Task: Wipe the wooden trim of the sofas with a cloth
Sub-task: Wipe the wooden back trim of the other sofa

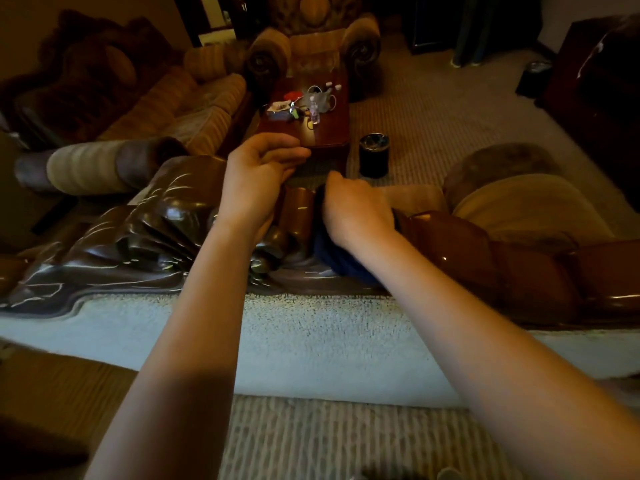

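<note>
A carved, glossy dark wooden trim [145, 244] runs along the top of the sofa back in front of me. My right hand [356, 213] grips a dark blue cloth [339, 258] and presses it onto the trim near its middle. My left hand [259, 178] hovers just above the trim to the left of the cloth, fingers loosely curled and holding nothing. The smoother brown wood [460, 244] of the trim continues to the right.
Beyond the sofa back stands a dark coffee table [329, 129] with a bottle, cables and small items. A black round bin [374, 154] sits on the carpet. A striped sofa [166, 109] stands at left, an armchair [311, 46] at the far end.
</note>
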